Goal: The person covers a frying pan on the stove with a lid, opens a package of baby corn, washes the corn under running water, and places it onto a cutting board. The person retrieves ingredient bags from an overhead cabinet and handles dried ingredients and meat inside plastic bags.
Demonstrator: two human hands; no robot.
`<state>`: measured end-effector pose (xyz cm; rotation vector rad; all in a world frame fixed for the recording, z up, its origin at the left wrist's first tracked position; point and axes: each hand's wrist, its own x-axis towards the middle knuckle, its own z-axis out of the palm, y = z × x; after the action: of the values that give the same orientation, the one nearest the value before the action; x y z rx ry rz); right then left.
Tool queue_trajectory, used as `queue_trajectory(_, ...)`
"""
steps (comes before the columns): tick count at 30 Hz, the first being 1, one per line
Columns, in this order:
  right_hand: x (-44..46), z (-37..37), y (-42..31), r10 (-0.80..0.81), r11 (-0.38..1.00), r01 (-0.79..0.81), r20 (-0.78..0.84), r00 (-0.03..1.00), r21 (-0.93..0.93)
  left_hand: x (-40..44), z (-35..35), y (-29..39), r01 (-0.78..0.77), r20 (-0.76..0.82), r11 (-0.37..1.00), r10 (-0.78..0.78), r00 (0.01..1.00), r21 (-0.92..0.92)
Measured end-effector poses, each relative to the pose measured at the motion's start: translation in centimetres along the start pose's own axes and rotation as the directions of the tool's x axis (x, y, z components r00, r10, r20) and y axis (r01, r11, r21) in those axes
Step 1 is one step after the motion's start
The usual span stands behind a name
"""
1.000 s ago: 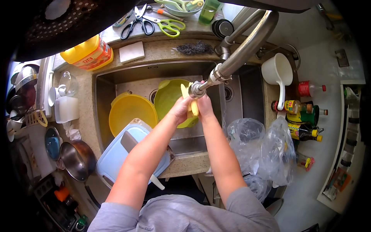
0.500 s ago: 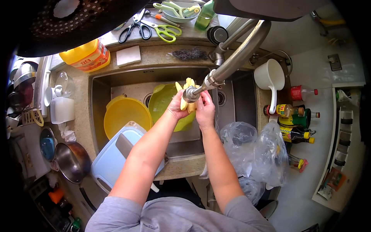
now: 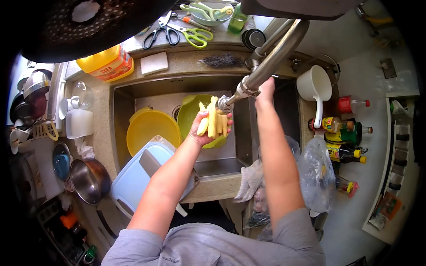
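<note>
Left hand (image 3: 201, 132) grasps baby corn (image 3: 213, 122) in its fingers, lengthwise away from the body; right hand (image 3: 265, 91), fingers unclear.

Pale yellow baby corn cobs (image 3: 213, 123) lie bunched just below the faucet (image 3: 266, 66).

Bright daylight, fisheye distortion, dark corners, R hand blurry

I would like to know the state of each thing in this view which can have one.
Left hand: holding baby corn
Baby corn: bunched, husks off
Right hand: by the faucet, grip unclear
Faucet: water flow unclear
Yellow basin: uncovered
Green basin: uncovered
Black-handled scissors: blades parted
Knife: flat on blue board
Metal pot: uncovered
Red-labelled bottle: capped
Plastic bag: crumpled
</note>
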<state>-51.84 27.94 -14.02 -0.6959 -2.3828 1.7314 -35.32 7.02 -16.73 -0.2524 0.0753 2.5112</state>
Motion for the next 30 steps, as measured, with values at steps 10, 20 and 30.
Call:
queue_trajectory(10, -1.5, -1.1, -2.0, -0.071, 0.986, 0.099, 0.196, 0.978, -0.134, -6.9, 2.6, -0.2, -0.050, 0.009, 0.999, 0.050, 0.999, 0.007)
queue_trajectory(20, -27.6, -3.5, -6.3, -0.637, 0.698, 0.709, 0.364, 0.680, -0.101, -7.8, 5.0, -0.8, -0.071, 0.094, 0.990, 0.083, 0.992, -0.119)
queue_trajectory(30, -25.0, -0.2, 0.2, 0.124, 0.740, -0.396, 0.469, 0.874, 0.543, -6.6, 5.4, -2.2, -0.128, -0.139, 0.752, 0.281, 0.950, 0.647)
